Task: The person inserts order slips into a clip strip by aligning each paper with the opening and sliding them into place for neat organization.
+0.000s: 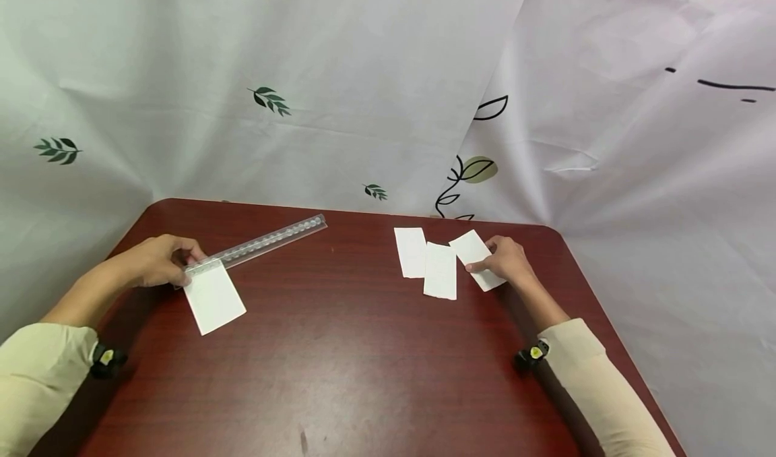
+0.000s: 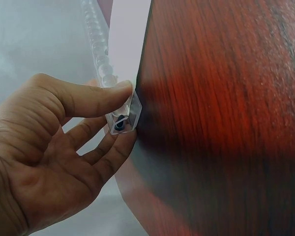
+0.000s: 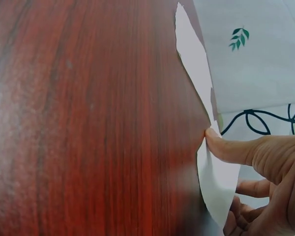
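While I have the left hand (image 1: 154, 261) pinching clear strip (image 1: 280, 241) and left card (image 1: 215, 299) together, likely for steadiness, the right hand (image 1: 509, 260) pinches the rightmost card (image 1: 470, 247).

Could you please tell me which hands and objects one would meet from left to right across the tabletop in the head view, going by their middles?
Left hand, broad white paper rectangle, long clear plastic strip, first narrow white paper rectangle, second narrow white paper rectangle, third narrow white paper rectangle, right hand.
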`<control>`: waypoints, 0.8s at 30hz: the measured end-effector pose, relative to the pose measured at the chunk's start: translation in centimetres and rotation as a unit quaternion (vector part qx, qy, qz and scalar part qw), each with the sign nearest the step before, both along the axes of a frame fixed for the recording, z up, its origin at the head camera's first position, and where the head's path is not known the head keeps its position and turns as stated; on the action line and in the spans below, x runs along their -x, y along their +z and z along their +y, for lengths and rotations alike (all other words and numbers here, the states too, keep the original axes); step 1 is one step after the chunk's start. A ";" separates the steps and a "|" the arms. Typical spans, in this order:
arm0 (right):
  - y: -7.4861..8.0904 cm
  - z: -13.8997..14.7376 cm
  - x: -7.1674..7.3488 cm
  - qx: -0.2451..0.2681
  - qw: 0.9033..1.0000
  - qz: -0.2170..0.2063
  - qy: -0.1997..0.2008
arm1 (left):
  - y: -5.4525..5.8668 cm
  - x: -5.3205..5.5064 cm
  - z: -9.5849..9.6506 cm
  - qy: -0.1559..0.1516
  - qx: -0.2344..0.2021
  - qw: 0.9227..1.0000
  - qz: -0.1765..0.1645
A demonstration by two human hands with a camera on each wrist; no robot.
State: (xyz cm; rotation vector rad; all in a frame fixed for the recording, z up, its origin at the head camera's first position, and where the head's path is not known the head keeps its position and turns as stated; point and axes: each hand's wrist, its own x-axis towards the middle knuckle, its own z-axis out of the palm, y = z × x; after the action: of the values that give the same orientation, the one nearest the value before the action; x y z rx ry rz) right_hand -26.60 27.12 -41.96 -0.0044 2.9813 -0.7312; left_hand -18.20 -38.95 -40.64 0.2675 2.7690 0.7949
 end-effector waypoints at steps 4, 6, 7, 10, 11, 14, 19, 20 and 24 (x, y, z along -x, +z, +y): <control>-0.3 0.1 -0.1 0.011 1.000 0.004 0.001 | 0.0 0.0 0.0 0.001 0.001 1.000 -0.001; -0.5 0.2 -0.3 0.019 1.000 0.005 0.002 | 0.0 -0.1 0.0 -0.002 -0.001 1.000 -0.002; -0.6 0.2 -0.3 0.022 1.000 0.005 0.000 | 0.0 -0.1 0.0 -0.002 -0.003 1.000 -0.004; -0.6 0.3 -0.4 0.028 1.000 0.009 -0.005 | 0.1 -0.1 0.1 0.000 -0.007 1.000 -0.007; -0.6 0.3 -0.4 0.027 1.000 0.012 -0.007 | 0.1 -0.1 0.2 0.001 -0.008 1.000 -0.007; -0.5 0.2 -0.2 0.020 1.000 0.016 -0.012 | 0.2 -0.1 0.2 0.004 -0.007 1.000 -0.004; -0.3 0.2 0.0 0.018 1.000 0.009 -0.018 | 0.1 -0.1 0.1 -0.002 -0.008 1.000 0.002; -0.3 0.2 0.0 0.020 1.000 0.008 -0.019 | 0.1 -0.1 0.1 -0.001 -0.010 1.000 0.001; -0.4 0.3 0.1 0.037 0.999 0.003 -0.020 | 0.0 -0.1 0.1 -0.001 -0.011 1.000 0.000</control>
State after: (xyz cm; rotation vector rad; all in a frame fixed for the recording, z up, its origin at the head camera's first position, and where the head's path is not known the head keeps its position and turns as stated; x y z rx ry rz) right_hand -26.66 27.41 -42.40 0.0502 2.9670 -0.8465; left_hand -18.14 -38.85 -40.66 0.2729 2.7604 0.8250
